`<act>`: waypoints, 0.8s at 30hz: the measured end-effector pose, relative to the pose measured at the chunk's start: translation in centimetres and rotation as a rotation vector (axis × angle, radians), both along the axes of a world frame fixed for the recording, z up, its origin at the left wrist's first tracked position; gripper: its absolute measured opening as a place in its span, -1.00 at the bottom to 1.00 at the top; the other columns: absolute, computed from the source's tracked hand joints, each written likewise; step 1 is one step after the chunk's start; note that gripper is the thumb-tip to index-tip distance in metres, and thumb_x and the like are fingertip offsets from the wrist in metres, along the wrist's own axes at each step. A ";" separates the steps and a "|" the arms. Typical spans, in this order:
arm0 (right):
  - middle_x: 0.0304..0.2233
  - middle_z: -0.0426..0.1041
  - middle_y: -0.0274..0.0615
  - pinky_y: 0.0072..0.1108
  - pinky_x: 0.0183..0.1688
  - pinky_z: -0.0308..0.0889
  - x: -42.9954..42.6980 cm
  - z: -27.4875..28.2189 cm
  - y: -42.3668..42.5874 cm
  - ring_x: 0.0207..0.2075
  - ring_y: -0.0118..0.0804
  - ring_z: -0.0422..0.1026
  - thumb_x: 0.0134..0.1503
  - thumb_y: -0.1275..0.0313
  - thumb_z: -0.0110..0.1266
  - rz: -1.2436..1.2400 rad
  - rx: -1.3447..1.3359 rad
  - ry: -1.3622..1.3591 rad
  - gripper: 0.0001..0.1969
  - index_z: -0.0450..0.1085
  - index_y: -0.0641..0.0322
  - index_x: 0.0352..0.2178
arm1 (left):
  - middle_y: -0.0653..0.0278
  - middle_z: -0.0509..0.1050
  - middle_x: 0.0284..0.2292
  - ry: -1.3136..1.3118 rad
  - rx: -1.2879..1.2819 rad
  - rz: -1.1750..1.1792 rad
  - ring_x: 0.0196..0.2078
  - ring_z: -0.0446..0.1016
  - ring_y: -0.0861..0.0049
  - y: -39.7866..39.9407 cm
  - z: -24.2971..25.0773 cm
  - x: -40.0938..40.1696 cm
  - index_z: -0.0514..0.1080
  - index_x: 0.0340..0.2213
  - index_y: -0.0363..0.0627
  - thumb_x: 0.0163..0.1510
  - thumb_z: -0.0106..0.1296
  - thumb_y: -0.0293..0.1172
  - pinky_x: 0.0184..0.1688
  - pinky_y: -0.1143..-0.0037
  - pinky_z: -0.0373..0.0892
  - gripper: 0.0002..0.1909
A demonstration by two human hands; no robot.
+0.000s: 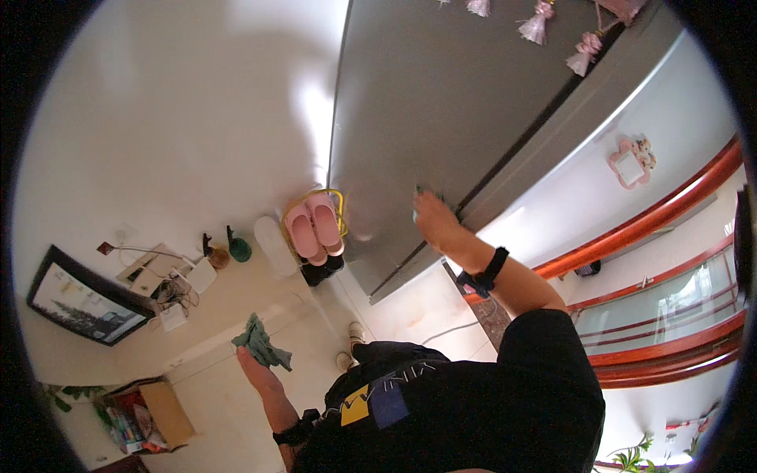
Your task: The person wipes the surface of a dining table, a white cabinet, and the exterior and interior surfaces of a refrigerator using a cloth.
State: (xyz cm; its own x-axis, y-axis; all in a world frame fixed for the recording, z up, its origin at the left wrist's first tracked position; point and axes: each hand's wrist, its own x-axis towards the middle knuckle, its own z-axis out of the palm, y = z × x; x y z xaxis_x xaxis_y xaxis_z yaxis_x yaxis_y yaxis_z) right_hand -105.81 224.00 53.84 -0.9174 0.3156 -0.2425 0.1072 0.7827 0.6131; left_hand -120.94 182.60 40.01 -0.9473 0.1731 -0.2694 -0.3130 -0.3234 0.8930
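My right hand (436, 222) presses against the grey door panel (408, 112) of a tall cabinet or refrigerator, close to the dark gap along the panel's edge. Bits of a greenish cloth (417, 214) peek out around its fingers; most of that cloth is hidden by the hand. Lower down on the left, my left hand (254, 368) grips a crumpled grey-green cloth (263, 343) in the air over the tiled floor. The cloth hangs loosely out past the fingers. Pink tassels (536, 23) dangle in front of the panel at the top.
Pink slippers (313, 227) sit on a yellow-framed rack beside the panel's foot. On a ledge to the left are spray bottles (239, 248), a white router (198, 274) with tangled cables and a framed picture (89, 295). An open cardboard box (165, 414) stands on the floor.
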 end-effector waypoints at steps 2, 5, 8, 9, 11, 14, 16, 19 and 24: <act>-0.07 0.23 -0.02 -0.42 0.04 0.08 0.8 -2.7 0.9 -0.03 -0.12 0.19 -0.12 0.57 -0.07 -0.038 -0.123 -0.025 -0.73 0.36 0.40 -0.31 | 0.14 0.35 -0.23 0.003 -0.043 0.011 -0.19 0.33 0.44 1.7 2.3 -0.2 0.19 -0.12 -0.22 0.13 -0.36 -0.06 -0.14 0.43 0.25 -0.52; -0.08 0.24 -0.02 -0.41 0.03 0.09 -0.7 -1.4 0.5 -0.04 -0.08 0.20 -0.17 0.61 -0.05 -0.144 -0.364 0.065 -0.77 0.39 0.33 -0.38 | 0.14 0.35 -0.24 0.076 -0.007 -0.048 -0.21 0.34 0.42 2.6 2.9 -2.7 0.21 -0.14 -0.22 0.13 -0.35 -0.08 -0.17 0.42 0.26 -0.54; -0.07 0.23 -0.03 -0.40 0.03 0.10 -1.4 1.7 -0.5 -0.03 -0.04 0.19 -0.17 0.65 -0.07 -0.076 -0.504 0.471 -0.75 0.36 0.28 -0.36 | 0.12 0.35 -0.25 0.117 0.086 -0.141 -0.21 0.35 0.39 4.9 4.1 -5.1 0.22 -0.17 -0.25 0.13 -0.34 -0.09 -0.17 0.40 0.27 -0.56; -0.07 0.23 -0.04 -0.40 0.01 0.12 -1.2 2.5 -0.4 -0.02 -0.03 0.19 -0.14 0.65 -0.09 0.077 -0.514 0.764 -0.74 0.34 0.25 -0.34 | 0.12 0.35 -0.25 0.116 0.088 -0.159 -0.21 0.35 0.39 6.6 4.7 -5.5 0.22 -0.17 -0.25 0.13 -0.34 -0.09 -0.17 0.40 0.27 -0.56; -0.07 0.22 -0.05 -0.41 -0.01 0.15 -1.9 3.9 -0.8 -0.02 -0.03 0.19 -0.12 0.66 -0.10 0.037 -0.591 0.884 -0.74 0.31 0.25 -0.32 | 0.11 0.35 -0.26 0.068 0.318 -0.368 -0.21 0.35 0.34 9.5 6.0 -6.4 0.23 -0.20 -0.26 0.14 -0.36 -0.11 -0.17 0.37 0.28 -0.58; -0.07 0.22 -0.07 -0.40 -0.05 0.21 -3.5 4.1 -1.8 -0.04 -0.02 0.21 -0.09 0.65 -0.11 -0.074 -0.787 1.031 -0.75 0.29 0.24 -0.30 | 0.01 0.26 -0.13 -0.062 0.589 -0.599 -0.16 0.33 0.25 14.2 7.6 -7.3 0.29 -0.29 -0.21 0.14 -0.35 -0.11 -0.16 0.33 0.32 -0.61; -0.07 0.21 -0.08 -0.39 -0.07 0.23 -4.7 3.9 -1.9 -0.05 -0.02 0.22 -0.08 0.63 -0.10 -0.136 -0.851 1.071 -0.76 0.29 0.22 -0.30 | -0.01 0.22 -0.08 -0.087 0.654 -0.783 -0.13 0.31 0.22 17.8 8.9 -7.6 0.31 -0.33 -0.22 0.14 -0.36 -0.10 -0.15 0.31 0.32 -0.60; -0.05 0.20 -0.10 -0.40 -0.10 0.26 -6.2 3.5 -2.7 -0.08 -0.04 0.26 -0.10 0.63 -0.07 -0.157 -0.928 1.155 -0.76 0.29 0.20 -0.32 | -0.04 0.18 -0.04 -0.115 0.677 -1.033 -0.10 0.28 0.18 22.0 9.9 -7.9 0.33 -0.39 -0.27 0.12 -0.33 -0.10 -0.13 0.30 0.29 -0.57; -0.16 0.32 -0.14 -0.53 -0.19 0.35 -4.4 8.0 -3.0 -0.15 -0.19 0.35 -0.11 0.61 -0.03 -0.003 -0.540 1.141 -0.77 0.32 0.22 -0.32 | -0.05 0.26 -0.10 0.004 0.462 -1.324 -0.08 0.28 0.25 25.4 10.5 -10.1 0.31 -0.30 -0.39 0.07 -0.28 -0.19 -0.04 0.38 0.20 -0.59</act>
State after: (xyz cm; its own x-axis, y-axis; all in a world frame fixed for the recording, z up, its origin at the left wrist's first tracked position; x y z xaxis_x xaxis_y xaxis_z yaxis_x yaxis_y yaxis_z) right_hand -110.25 221.02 61.82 -0.6889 0.4262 0.5863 0.3661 0.9027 -0.2260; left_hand -131.08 207.98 50.51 -0.0142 0.9982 0.0587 -0.6110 -0.0552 0.7897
